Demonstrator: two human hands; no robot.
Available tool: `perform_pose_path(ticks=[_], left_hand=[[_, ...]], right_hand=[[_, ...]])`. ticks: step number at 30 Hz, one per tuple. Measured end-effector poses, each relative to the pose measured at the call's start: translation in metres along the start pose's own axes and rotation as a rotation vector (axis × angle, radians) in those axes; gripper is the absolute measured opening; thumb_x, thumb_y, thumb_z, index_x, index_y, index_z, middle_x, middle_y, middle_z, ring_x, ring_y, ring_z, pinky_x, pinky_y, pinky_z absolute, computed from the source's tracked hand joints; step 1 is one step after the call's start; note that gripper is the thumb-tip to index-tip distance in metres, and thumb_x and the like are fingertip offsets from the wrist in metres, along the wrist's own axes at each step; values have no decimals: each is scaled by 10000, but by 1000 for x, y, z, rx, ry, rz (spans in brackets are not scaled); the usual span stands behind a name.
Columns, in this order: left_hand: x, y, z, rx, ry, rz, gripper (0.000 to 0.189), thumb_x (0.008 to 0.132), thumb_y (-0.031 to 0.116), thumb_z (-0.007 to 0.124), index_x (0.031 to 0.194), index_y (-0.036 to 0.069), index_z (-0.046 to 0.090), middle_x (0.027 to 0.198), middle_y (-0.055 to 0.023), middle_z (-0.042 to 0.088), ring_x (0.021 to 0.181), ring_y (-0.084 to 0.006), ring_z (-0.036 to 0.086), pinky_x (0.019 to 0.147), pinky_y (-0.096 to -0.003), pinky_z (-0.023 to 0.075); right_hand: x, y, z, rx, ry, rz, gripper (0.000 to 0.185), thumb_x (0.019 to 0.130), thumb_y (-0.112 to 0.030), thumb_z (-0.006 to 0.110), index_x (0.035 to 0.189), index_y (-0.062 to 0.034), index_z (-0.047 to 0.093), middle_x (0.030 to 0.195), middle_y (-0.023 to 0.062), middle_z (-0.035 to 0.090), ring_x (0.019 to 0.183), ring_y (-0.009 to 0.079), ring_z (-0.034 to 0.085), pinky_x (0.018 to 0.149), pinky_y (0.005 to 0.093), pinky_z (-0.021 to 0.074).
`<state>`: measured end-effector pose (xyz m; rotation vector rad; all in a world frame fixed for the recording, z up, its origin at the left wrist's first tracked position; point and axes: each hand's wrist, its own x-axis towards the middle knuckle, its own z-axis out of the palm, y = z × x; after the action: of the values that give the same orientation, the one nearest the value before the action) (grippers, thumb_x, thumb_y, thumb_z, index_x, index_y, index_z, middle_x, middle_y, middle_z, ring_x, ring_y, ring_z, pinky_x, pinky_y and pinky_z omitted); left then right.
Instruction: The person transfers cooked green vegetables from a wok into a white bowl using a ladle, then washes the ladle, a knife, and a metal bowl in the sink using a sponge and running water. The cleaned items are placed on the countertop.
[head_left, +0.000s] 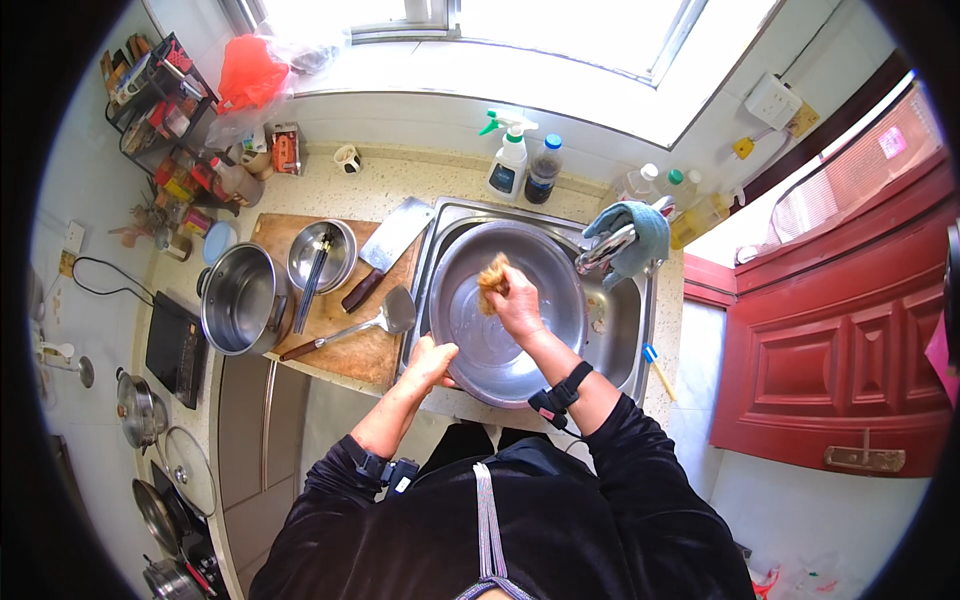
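Observation:
A large round metal basin (480, 352) sits over the stainless steel double sink (626, 322), with a wet sheen on its inner surface. My left hand (433, 361) grips the basin's rim at its near left side. Inside the basin, my right hand (517, 304) is closed around a crumpled yellow-brown scrubbing pad (493, 281). On the left, a wooden cutting board (360, 349) carries a cleaver (390, 244), a metal spatula (394, 311) and metal bowls (341, 259) with dark chopsticks (313, 285) laid across them. A deep steel pot (244, 298) stands at the board's left edge.
Behind the sink stand a spray bottle (508, 165) and a blue-capped bottle (545, 169). A blue-grey cloth (634, 232) hangs over the faucet (604, 255). A brush (660, 371) lies on the right counter edge. Farther right is a red door (832, 352); an induction cooktop (176, 349) is at left.

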<state>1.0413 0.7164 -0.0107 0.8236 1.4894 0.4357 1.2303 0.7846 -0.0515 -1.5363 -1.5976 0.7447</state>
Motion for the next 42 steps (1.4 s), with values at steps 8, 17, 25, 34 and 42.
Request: perform_pose_path(ticks=[8, 17, 25, 34, 42], left_hand=[[-12, 4, 4, 34, 65, 119, 568, 721, 138, 554, 1261, -21, 481, 966, -202, 634, 706, -268, 658, 445, -324, 565], [-9, -15, 2, 61, 215, 189, 651, 713, 122, 549, 1345, 45, 410, 909, -170, 642, 645, -239, 643, 431, -317, 561], [-12, -4, 6, 78, 261, 280, 698, 722, 108, 528, 1395, 96, 344, 875, -145, 660, 589, -208, 625, 449, -315, 566], [-13, -12, 2, 44, 157, 144, 612, 718, 102, 542, 1310, -2, 429, 879, -160, 660, 622, -211, 642, 441, -314, 562], [-20, -3, 17, 97, 114, 195, 609, 721, 108, 548, 1310, 13, 427, 844, -150, 664, 603, -226, 646, 433, -324, 558]], right_hand=[[73, -23, 6, -531, 99, -337, 291, 825, -63, 555, 1116, -69, 534, 1105, 144, 520, 846, 301, 619, 710, 394, 540], [18, 121, -40, -695, -160, 486, 181, 778, -127, 655, 950, -74, 660, 986, 167, 643, 941, 293, 655, 810, 359, 527], [-56, 70, 13, -588, -587, 291, 292, 824, -121, 550, 1081, -4, 627, 1052, 267, 598, 962, 387, 633, 823, 433, 526], [5, 101, -9, -721, 39, 296, 123, 862, -66, 515, 964, -22, 567, 936, 204, 618, 820, 350, 668, 701, 442, 555], [45, 14, 24, 40, 33, -141, 276, 681, -55, 661, 941, -48, 571, 923, 189, 590, 856, 384, 592, 743, 440, 496]])
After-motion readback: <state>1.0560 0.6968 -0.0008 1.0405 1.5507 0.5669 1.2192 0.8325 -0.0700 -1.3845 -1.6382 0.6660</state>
